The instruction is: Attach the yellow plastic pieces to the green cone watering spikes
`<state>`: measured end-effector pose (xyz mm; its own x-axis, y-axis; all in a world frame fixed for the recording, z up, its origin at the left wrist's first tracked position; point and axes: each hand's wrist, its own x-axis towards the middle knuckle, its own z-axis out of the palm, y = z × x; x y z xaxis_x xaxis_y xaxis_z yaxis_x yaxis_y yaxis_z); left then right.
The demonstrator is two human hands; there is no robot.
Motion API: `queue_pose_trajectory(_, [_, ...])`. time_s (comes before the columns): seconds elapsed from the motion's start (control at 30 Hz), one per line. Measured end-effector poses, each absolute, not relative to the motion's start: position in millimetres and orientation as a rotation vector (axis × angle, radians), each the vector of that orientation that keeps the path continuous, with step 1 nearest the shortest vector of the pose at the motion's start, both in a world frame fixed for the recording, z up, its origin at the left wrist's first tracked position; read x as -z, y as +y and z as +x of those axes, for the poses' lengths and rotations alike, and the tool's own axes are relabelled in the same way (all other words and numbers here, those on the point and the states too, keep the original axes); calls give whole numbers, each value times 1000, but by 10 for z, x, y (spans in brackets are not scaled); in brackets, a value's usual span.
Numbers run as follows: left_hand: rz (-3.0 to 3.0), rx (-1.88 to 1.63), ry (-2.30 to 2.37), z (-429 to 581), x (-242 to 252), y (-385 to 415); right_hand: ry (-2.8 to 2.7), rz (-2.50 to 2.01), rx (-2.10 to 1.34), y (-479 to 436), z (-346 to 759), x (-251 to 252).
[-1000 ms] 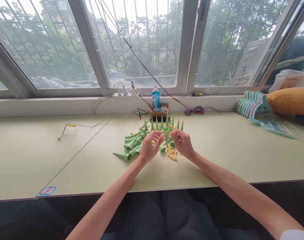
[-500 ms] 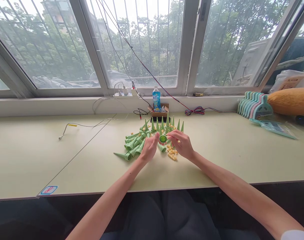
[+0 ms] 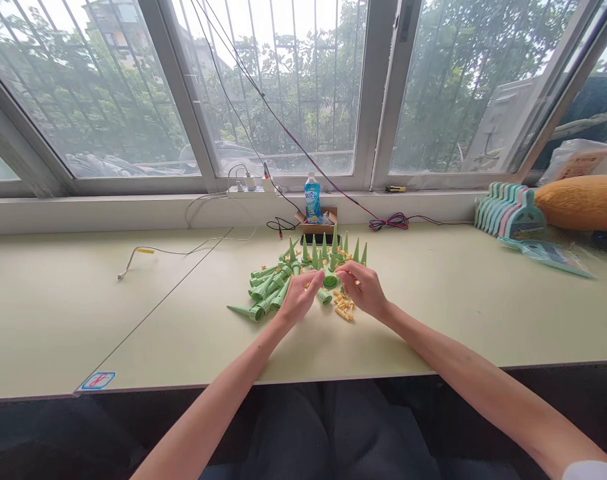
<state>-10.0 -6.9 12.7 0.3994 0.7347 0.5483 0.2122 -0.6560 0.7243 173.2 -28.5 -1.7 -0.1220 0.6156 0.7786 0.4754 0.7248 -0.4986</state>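
Background: barred windows (image 3: 283, 100), foliage outside, behind the blue bottle (image 3: 312, 200), landmark for all places below.
Desk (image 3: 173, 340): pale top, extending from the bottle toward the person; one seam, left of the bottle.
Box (image 3: 319, 228): small, cardboard, around the bottle's base.
Green cone (image 3: 330, 280): one, between the hands, nearer the person than the bottle and slightly to its right; open end faces the person.
Left hand (image 3: 302, 293): grip closed on the cone's side, thumb by the rim; on the bottle's near side.
Right hand (image 3: 362, 285): fingertips drawn together just beside the rim, right of the bottle; whether this grip holds a small piece, cannot tell.
Upright cones (image 3: 334, 248): several, tips up, just on the bottle's near side.
Lying cones (image 3: 270, 285): heap, nearer than the bottle and left of it.
Yellow pieces (image 3: 343, 308): small, loose, nearer than the bottle and right of it; others among the upright cones.
Step in hand, judged: two-handed work at the cone's open end.
Next move, judged: calls for a steady left hold and exact right fingertips, clear of the upright cones.
Hidden: the cone's tip; bases of some upright cones.
Hard to make out: shape of the yellow pieces.
Cut off: both arms, at the frame's edges.
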Motion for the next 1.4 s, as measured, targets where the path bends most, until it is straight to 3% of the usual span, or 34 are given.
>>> queue_pose_trajectory(0.57, [2279,-1297,648,-92,-83,-54,-1737,-1017,-109,-230,1726,35])
queue_pose_trajectory(0.87, [2156,-1422,823,-57,-95,-47,-1595,-1062,-101,-232,1727,16])
queue_pose_trajectory(1.17, [2075,-1146,891,-80,-57,-27,-1720,-875,6,-235,1726,30])
queue_pose_trajectory(1.4, [2076,-1136,889,-87,-79,-31,-1738,-838,7,-234,1739,35])
